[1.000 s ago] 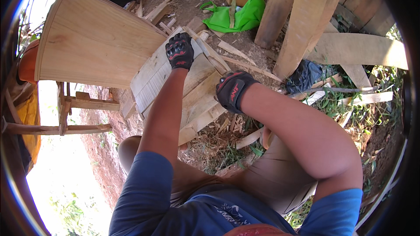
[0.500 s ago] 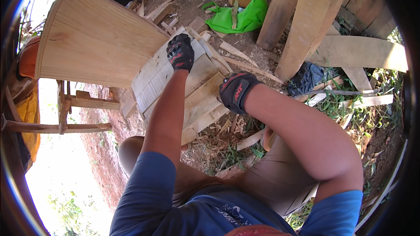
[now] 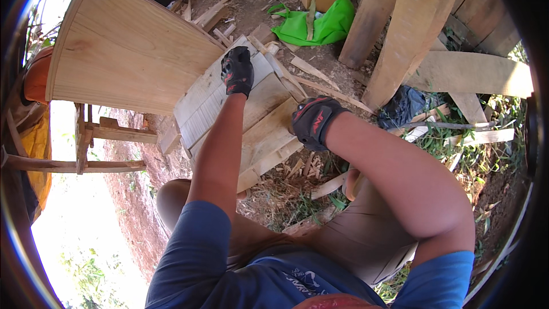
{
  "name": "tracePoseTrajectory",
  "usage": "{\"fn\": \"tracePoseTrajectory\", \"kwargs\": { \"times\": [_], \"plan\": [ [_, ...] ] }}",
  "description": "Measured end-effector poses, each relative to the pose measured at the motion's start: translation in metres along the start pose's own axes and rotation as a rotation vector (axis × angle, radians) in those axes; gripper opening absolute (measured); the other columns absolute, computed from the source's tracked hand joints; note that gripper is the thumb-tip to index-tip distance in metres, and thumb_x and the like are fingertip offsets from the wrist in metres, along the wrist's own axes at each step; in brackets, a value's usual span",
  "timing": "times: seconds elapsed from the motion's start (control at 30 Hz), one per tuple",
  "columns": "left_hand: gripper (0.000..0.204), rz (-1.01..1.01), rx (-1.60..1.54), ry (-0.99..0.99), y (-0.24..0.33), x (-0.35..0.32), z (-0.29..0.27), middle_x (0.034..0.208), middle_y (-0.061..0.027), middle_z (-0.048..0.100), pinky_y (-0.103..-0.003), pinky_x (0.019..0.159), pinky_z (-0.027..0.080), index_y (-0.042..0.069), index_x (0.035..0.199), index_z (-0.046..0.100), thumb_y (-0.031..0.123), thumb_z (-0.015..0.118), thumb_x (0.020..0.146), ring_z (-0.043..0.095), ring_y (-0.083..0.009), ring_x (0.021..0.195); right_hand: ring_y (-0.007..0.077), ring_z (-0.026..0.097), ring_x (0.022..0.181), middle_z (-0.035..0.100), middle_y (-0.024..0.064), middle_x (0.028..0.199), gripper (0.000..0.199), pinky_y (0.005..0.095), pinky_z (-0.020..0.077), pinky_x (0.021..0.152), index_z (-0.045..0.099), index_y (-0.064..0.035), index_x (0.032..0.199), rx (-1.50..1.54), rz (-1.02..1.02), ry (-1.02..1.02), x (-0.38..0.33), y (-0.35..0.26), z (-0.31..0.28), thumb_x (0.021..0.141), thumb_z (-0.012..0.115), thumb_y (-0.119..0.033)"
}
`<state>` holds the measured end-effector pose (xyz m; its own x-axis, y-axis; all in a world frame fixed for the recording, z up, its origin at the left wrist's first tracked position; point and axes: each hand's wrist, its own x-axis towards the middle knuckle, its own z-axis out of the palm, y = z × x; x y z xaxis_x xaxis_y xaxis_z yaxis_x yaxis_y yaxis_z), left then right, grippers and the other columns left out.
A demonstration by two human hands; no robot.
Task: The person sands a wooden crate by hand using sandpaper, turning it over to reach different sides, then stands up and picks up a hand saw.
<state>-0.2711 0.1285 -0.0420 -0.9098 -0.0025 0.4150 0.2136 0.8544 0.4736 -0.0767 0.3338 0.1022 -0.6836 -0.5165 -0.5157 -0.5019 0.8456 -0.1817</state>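
A box-like wooden piece built of pale planks (image 3: 264, 107) stands tilted in front of my knees, with a raised edge along its right side. My left hand (image 3: 237, 71), in a black glove with red marks, is closed at its far part; the fingertips and anything under them are hidden. At the right edge my right hand (image 3: 314, 123), gloved alike, curls its fingers round the wood. Left of the piece, and close to it, lies a large smooth light-brown wooden panel (image 3: 131, 43).
A bright green cloth bag (image 3: 326, 26) lies on the dirt beyond. Tall boards (image 3: 372, 17) lean at the back right, near a black plastic bag (image 3: 402, 106). Wood scraps (image 3: 315, 72) litter the ground, and a low wooden frame (image 3: 123, 134) stands at the left.
The plank piece and my right hand have shifted slightly to the right in the view. My left hand has stayed nearly in place, still closed.
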Motion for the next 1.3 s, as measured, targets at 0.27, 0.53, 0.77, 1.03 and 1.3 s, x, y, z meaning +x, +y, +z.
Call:
{"fn": "tracePoseTrajectory", "kwargs": {
  "times": [0.27, 0.53, 0.77, 1.03, 1.3],
  "plan": [
    [0.033, 0.142, 0.069, -0.007, 0.013, -0.004, -0.003, 0.112, -0.0159, 0.073, -0.049, 0.096, 0.050, 0.014, 0.110, 0.077, 0.041, 0.068, 0.092, 0.065, -0.0386, 0.110, 0.0292, 0.072, 0.111, 0.076, 0.0088, 0.119, 0.031, 0.0429, 0.0587, 0.087, 0.078, -0.0136, 0.116, 0.000, 0.001, -0.045, 0.004, -0.001, -0.003, 0.086, 0.069, -0.016],
    [0.035, 0.176, 0.091, -0.174, 0.025, 0.008, -0.020, 0.106, -0.0167, 0.075, -0.049, 0.093, 0.052, 0.012, 0.103, 0.079, 0.044, 0.068, 0.092, 0.068, -0.0368, 0.104, 0.0293, 0.072, 0.112, 0.075, 0.0091, 0.121, 0.031, 0.0435, 0.0582, 0.090, 0.077, -0.0120, 0.117, 0.012, -0.027, -0.006, 0.001, 0.002, 0.001, 0.087, 0.067, -0.016],
    [0.038, 0.276, 0.375, -0.460, 0.027, 0.045, -0.033, 0.107, -0.0187, 0.074, -0.053, 0.090, 0.055, 0.009, 0.103, 0.074, 0.043, 0.060, 0.096, 0.070, -0.0406, 0.103, 0.0290, 0.072, 0.111, 0.075, 0.0103, 0.120, 0.030, 0.0437, 0.0580, 0.090, 0.077, -0.0113, 0.116, 0.030, -0.005, 0.016, -0.009, 0.009, -0.002, 0.088, 0.066, -0.016],
    [0.056, 0.286, 0.719, -1.012, 0.036, 0.093, -0.044, 0.103, -0.0160, 0.077, -0.047, 0.091, 0.054, 0.006, 0.106, 0.078, 0.052, 0.047, 0.101, 0.073, -0.0339, 0.101, 0.0300, 0.073, 0.109, 0.076, 0.0114, 0.116, 0.031, 0.0442, 0.0583, 0.087, 0.078, -0.0104, 0.114, 0.044, -0.031, 0.052, -0.007, 0.009, 0.002, 0.085, 0.066, -0.015],
    [0.052, -0.329, 0.058, -1.022, 0.008, 0.079, -0.052, 0.073, -0.0077, 0.070, -0.035, 0.068, 0.055, 0.005, 0.078, 0.071, 0.049, 0.055, 0.100, 0.067, -0.0188, 0.066, 0.0315, 0.073, 0.109, 0.076, 0.0127, 0.117, 0.032, 0.0445, 0.0582, 0.087, 0.078, -0.0102, 0.113, 0.079, -0.015, 0.049, -0.008, 0.008, 0.004, 0.083, 0.067, -0.015]
  ]
}}
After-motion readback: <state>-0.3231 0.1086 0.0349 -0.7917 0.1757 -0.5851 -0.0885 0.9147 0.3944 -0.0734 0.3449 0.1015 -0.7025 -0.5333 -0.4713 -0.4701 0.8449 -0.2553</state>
